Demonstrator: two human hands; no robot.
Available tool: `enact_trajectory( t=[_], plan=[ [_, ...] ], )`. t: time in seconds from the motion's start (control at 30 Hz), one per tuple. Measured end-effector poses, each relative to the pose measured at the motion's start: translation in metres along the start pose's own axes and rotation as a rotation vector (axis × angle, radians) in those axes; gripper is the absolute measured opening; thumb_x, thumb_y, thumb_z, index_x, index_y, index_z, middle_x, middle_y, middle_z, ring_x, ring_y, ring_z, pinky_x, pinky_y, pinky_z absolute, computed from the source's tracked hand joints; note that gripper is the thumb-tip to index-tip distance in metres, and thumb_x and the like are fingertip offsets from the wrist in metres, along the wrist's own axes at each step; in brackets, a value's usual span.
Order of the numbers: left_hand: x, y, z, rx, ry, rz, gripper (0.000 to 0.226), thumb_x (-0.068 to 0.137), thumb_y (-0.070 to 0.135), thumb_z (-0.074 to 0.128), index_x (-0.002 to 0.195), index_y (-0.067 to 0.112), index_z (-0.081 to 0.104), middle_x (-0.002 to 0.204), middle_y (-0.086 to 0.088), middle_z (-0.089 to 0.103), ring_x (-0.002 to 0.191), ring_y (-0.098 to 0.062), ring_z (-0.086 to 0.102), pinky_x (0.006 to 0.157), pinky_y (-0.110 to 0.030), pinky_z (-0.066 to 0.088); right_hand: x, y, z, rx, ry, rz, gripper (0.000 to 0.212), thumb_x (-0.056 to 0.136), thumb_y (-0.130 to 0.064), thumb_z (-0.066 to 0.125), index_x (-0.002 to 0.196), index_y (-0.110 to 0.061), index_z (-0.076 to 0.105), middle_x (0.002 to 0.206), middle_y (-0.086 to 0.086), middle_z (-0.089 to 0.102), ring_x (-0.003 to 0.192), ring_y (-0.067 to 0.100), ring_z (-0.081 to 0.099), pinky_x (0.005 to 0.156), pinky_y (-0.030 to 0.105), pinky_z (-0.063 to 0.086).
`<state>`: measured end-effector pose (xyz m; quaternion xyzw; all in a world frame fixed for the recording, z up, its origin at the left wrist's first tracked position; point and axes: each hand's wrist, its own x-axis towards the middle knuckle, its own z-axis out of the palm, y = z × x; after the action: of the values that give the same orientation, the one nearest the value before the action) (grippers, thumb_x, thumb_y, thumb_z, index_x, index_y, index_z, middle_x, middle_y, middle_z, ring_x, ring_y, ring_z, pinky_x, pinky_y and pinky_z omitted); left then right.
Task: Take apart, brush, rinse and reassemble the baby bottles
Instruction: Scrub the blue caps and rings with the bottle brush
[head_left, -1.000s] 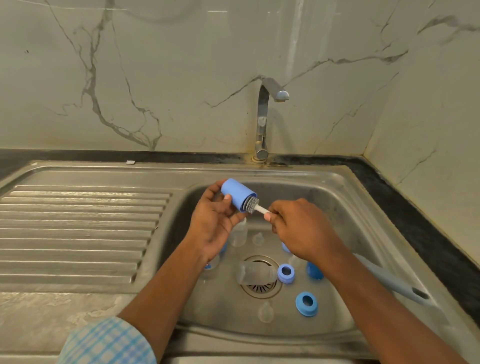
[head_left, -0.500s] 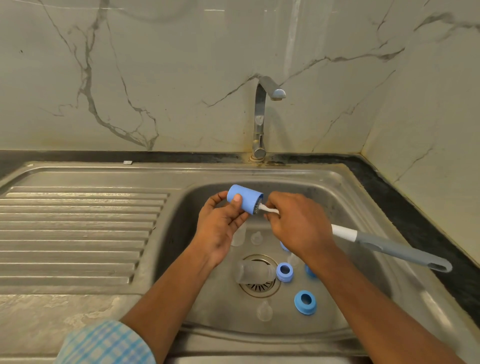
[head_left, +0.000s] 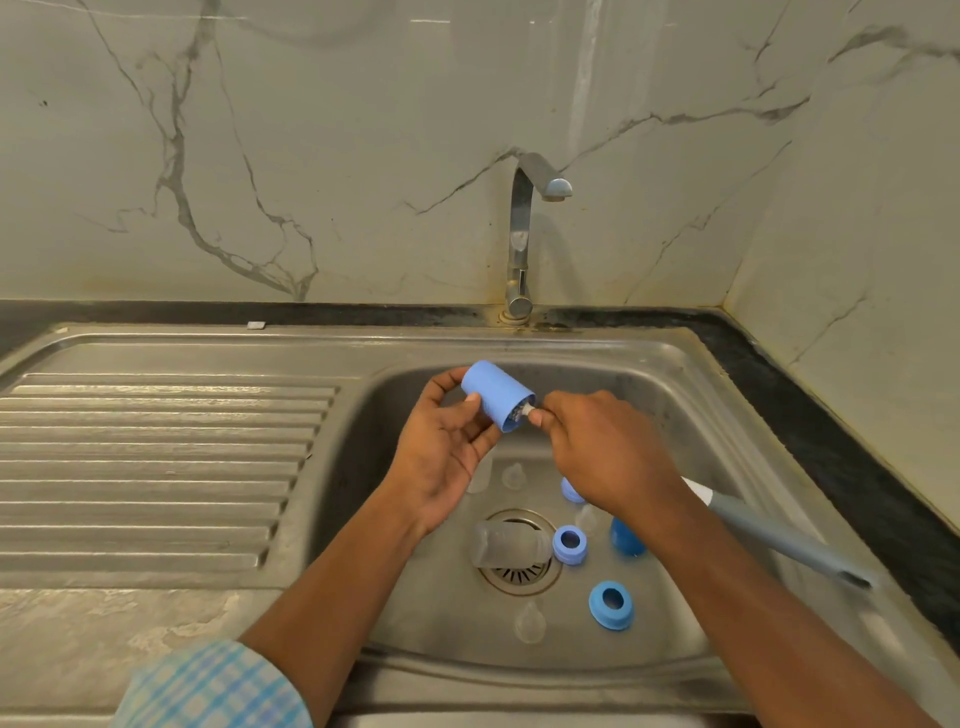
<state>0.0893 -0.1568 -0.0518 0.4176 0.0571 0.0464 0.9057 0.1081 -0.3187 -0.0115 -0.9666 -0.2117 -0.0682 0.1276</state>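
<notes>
Left hand (head_left: 441, 467): fingers clamped on blue cap (head_left: 496, 392), held over sink (head_left: 701, 395), near back edge.
Right hand (head_left: 608, 452): fingers clamped on brush (head_left: 779, 540) shaft.
Bristles, outside cap mouth second ago, now pushed inside, probably near bottom.
Cap brushing underway; bottle (head_left: 506, 545), rings (head_left: 610, 605) wait by drain (head_left: 519, 574).

I see the light-blue bottle cap (head_left: 496, 395) gripped in the left hand (head_left: 441, 457). It is tilted, its open end facing lower right, with the bottle brush (head_left: 779, 540) head inside. The right hand (head_left: 608, 452) pinches the brush's white stem, and the grey handle trails lower right. A clear bottle (head_left: 511, 543) lies on its side across the drain (head_left: 519, 579). A pale-blue collar ring (head_left: 570, 544) sits just right of it, with a brighter blue ring (head_left: 611, 605) and a clear nipple (head_left: 530, 623) nearer me.
</notes>
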Motion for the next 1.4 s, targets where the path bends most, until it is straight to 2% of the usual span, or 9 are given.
enact_trajectory(
  t=[0.17, 0.3, 0.43, 0.57, 0.63, 0.73, 1.0, 1.23, 1.4],
  plan=[
    [0.000, -0.007, -0.001, 0.234, 0.141, 0.065, 0.040, 0.076, 0.041, 0.072, 0.104, 0.016, 0.056, 0.108, -0.012, 0.068, 0.095, -0.024, 0.067, 0.077, -0.032, 0.059, 0.000, -0.002, 0.002, 0.049, 0.075, -0.005, 0.013, 0.098, -0.033, 0.052, 0.096, -0.026, 0.063, 0.081, -0.008, 0.055, 0.072, 0.015, 0.052, 0.053, 0.024, 0.027],
    [0.001, -0.007, -0.003, 0.216, 0.196, 0.037, 0.044, 0.074, 0.032, 0.077, 0.108, 0.013, 0.055, 0.105, -0.013, 0.068, 0.087, -0.021, 0.068, 0.071, -0.029, 0.060, -0.001, -0.005, 0.002, 0.117, 0.096, -0.029, 0.007, 0.093, -0.024, 0.060, 0.098, -0.026, 0.063, 0.093, -0.008, 0.061, 0.081, 0.016, 0.056, 0.063, 0.026, 0.034],
    [0.004, -0.003, -0.006, 0.110, 0.260, 0.048, 0.037, 0.089, 0.014, 0.070, 0.120, 0.010, 0.052, 0.103, -0.014, 0.070, 0.085, -0.021, 0.073, 0.078, -0.033, 0.061, 0.000, -0.003, 0.001, 0.099, 0.069, -0.009, 0.008, 0.095, -0.024, 0.057, 0.100, -0.023, 0.064, 0.085, -0.005, 0.064, 0.074, 0.017, 0.055, 0.056, 0.026, 0.031],
    [0.009, 0.005, -0.013, 0.056, 0.331, 0.069, 0.024, 0.095, 0.007, 0.062, 0.115, 0.012, 0.049, 0.096, -0.011, 0.068, 0.071, -0.016, 0.072, 0.068, -0.029, 0.061, 0.000, 0.000, -0.001, 0.107, -0.059, -0.048, 0.014, 0.098, -0.032, 0.056, 0.099, -0.023, 0.066, 0.074, -0.005, 0.059, 0.068, 0.016, 0.054, 0.055, 0.028, 0.036],
    [0.016, 0.010, -0.020, 0.027, 0.361, 0.087, 0.022, 0.098, 0.008, 0.058, 0.118, 0.009, 0.050, 0.106, -0.016, 0.068, 0.075, -0.017, 0.073, 0.066, -0.028, 0.060, 0.001, 0.005, -0.002, 0.165, -0.084, -0.047, 0.020, 0.099, -0.035, 0.054, 0.089, -0.023, 0.066, 0.065, -0.006, 0.056, 0.060, 0.014, 0.051, 0.055, 0.029, 0.037],
    [0.021, 0.017, -0.026, -0.021, 0.393, 0.116, 0.030, 0.103, 0.017, 0.052, 0.130, 0.004, 0.049, 0.125, -0.023, 0.064, 0.089, -0.026, 0.073, 0.071, -0.032, 0.062, 0.001, 0.012, -0.004, 0.222, -0.036, -0.036, 0.039, 0.101, -0.037, 0.047, 0.065, -0.025, 0.048, 0.056, -0.005, 0.048, 0.054, 0.015, 0.045, 0.055, 0.033, 0.035],
    [0.016, 0.012, -0.019, 0.129, 0.315, -0.024, 0.015, 0.106, 0.025, 0.047, 0.117, 0.018, 0.055, 0.121, -0.014, 0.064, 0.080, -0.024, 0.073, 0.063, -0.033, 0.060, 0.002, 0.019, -0.003, 0.213, 0.080, -0.022, 0.022, 0.101, -0.035, 0.049, 0.090, -0.021, 0.061, 0.061, -0.005, 0.050, 0.057, 0.012, 0.047, 0.052, 0.029, 0.031],
    [0.008, 0.014, -0.015, 0.160, 0.096, -0.074, 0.045, 0.081, 0.024, 0.068, 0.123, 0.010, 0.060, 0.107, -0.009, 0.064, 0.088, -0.019, 0.063, 0.081, -0.032, 0.054, 0.002, 0.020, 0.001, 0.228, 0.073, -0.034, 0.018, 0.099, -0.026, 0.050, 0.086, -0.021, 0.062, 0.060, -0.005, 0.048, 0.059, 0.016, 0.046, 0.054, 0.031, 0.034],
    [0.007, 0.014, -0.013, 0.153, 0.038, -0.104, 0.049, 0.078, 0.023, 0.067, 0.124, 0.008, 0.064, 0.113, -0.012, 0.064, 0.090, -0.018, 0.061, 0.079, -0.029, 0.059, 0.003, 0.020, 0.005, 0.248, 0.062, -0.079, 0.019, 0.099, -0.027, 0.051, 0.105, -0.028, 0.068, 0.064, -0.009, 0.050, 0.063, 0.014, 0.049, 0.058, 0.033, 0.040]
  ],
)
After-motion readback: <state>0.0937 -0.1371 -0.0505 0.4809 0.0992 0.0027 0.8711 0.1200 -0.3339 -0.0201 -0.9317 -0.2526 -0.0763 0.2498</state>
